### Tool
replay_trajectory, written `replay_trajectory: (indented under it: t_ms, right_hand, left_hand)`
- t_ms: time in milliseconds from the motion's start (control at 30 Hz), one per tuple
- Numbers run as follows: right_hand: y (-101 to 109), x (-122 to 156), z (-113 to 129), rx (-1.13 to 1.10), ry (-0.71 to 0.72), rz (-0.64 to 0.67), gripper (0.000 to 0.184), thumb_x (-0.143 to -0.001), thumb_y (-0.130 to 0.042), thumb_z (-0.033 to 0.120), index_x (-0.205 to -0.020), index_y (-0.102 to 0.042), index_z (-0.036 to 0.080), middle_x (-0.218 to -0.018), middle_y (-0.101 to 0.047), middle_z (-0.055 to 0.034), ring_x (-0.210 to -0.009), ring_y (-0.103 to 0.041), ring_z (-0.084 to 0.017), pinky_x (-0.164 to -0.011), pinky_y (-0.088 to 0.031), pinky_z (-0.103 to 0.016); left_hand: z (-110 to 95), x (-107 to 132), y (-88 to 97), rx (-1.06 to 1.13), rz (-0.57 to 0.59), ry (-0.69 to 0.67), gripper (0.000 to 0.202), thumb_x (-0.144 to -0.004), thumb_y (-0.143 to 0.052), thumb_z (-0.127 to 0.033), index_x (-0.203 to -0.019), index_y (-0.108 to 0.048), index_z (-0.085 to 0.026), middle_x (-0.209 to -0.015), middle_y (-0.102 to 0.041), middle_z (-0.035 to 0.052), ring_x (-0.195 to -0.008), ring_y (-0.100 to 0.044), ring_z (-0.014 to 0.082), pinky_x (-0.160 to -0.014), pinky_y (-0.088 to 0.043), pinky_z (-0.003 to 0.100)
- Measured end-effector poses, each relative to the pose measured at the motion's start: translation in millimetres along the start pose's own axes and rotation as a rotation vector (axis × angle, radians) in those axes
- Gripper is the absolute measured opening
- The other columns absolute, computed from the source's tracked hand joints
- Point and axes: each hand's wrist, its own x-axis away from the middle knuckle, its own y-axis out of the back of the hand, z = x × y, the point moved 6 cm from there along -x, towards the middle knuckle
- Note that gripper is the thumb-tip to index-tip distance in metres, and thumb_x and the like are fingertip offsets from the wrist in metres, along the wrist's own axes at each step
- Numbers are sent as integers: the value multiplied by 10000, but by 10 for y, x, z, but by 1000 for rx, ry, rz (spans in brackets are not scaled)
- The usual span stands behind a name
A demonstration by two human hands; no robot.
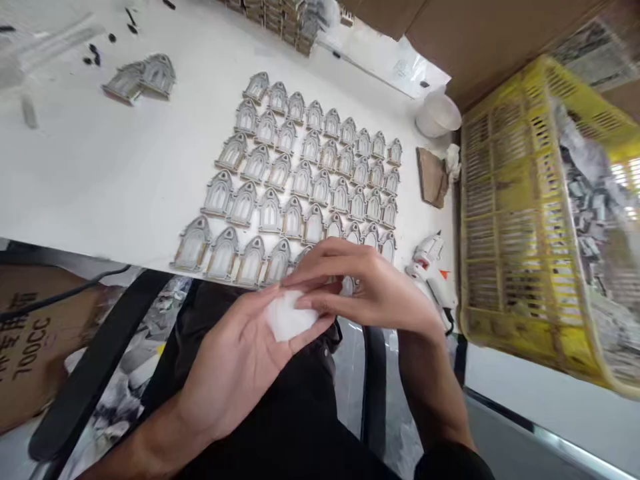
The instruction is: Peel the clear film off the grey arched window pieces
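My left hand (240,360) is palm up over my lap and cups a small white translucent piece (287,319). My right hand (365,287) reaches across it, its fingertips pinching the top of that same white piece. Just beyond both hands, several rows of small grey arched window-shaped pieces (305,180) lie flat on the white table (100,167). The nearest row sits at the table's front edge, partly hidden by my right hand.
A white glue gun (430,270) lies at the table's right front corner. A yellow slatted crate (530,220) of grey scraps stands to the right. A brown pad (433,177) and white cup (437,113) sit behind. Two more arched pieces (143,79) lie far left.
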Motion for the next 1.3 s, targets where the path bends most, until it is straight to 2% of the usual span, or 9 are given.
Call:
replay_trajectory:
  t_ms: [167, 267, 467, 567, 667, 733, 900, 1033, 1300]
  right_hand:
    - [-21, -45, -59, -86, -3, -40, 149, -1033, -850, 221, -1181, -864, 237, -1097, -826, -62, -1046, -749, -217, -903, -622, -364]
    - [-3, -59, -75, -152, -34, -84, 107, -1014, -868, 229, -1119, -874, 244, -1044, -837, -46, -956, -740, -200, -814, -608, -341]
    - [146, 9, -84, -223, -129, -219, 81, -986, -900, 234, -1064, -887, 251, -969, -844, -20, -838, -760, -168, -708, -579, -317]
    - [287, 66, -85, -104, -137, -358, 82, -975, -908, 237, -1046, -880, 267, -968, -854, -14, -849, -769, -179, -685, -557, -320]
    - [461, 127, -126, 170, -193, -601, 40, -982, -893, 262, -1010, -866, 270, -994, -863, -16, -862, -771, -188, -662, -540, -320]
    - [507, 127, -165, 324, -226, -679, 20, -990, -872, 276, -996, -856, 264, -1009, -865, -19, -868, -771, -192, -646, -536, -315]
    - [470, 52, -285, 428, -268, -670, 23, -995, -826, 269, -985, -838, 252, -1017, -869, -19, -837, -755, -185, -605, -520, -296]
    - [427, 7, -316, 445, -277, -612, 37, -1000, -799, 250, -1008, -835, 257, -1017, -866, -8, -805, -735, -173, -642, -540, -300]
    - [435, -40, -330, 449, -282, -580, 40, -999, -804, 248, -1006, -841, 264, -999, -861, 5, -792, -729, -164, -654, -540, -291]
  left_hand:
    - [34, -12, -4, -37, -35, 41, 362, -1104, -620, -403, -1285, -807, -151, -1389, -810, 98, -1576, -564, 321, -1350, -463, 543]
    - [18, -14, 8, -87, -80, 58, 355, -1076, -666, -398, -1268, -835, -152, -1348, -836, 100, -1508, -634, 339, -1312, -510, 552]
    - [-18, -34, -33, -145, -21, 71, 444, -1058, -667, -476, -1259, -867, -134, -1364, -842, 118, -1482, -669, 366, -1312, -503, 514]
    - [-40, -28, -40, -168, -5, 62, 498, -1067, -646, -505, -1342, -846, -141, -1457, -802, 124, -1549, -610, 379, -1337, -463, 510]
    - [-55, -15, -33, -184, -2, 64, 520, -1069, -636, -521, -1367, -839, -146, -1512, -769, 128, -1569, -588, 398, -1361, -422, 536]
    - [-63, -6, -18, -185, -10, 63, 522, -1058, -650, -532, -1355, -845, -150, -1508, -771, 131, -1566, -588, 408, -1370, -402, 554]
    - [-63, 0, 17, -183, -14, 69, 524, -1048, -665, -550, -1342, -853, -159, -1499, -777, 131, -1594, -553, 421, -1394, -355, 580]
    - [-59, -5, 37, -186, -29, 79, 525, -1041, -671, -544, -1341, -854, -154, -1504, -773, 136, -1611, -530, 425, -1391, -364, 572]
    - [-103, 29, 34, -184, -53, 59, 511, -1034, -684, -530, -1316, -864, -144, -1496, -776, 143, -1568, -577, 431, -1376, -390, 576]
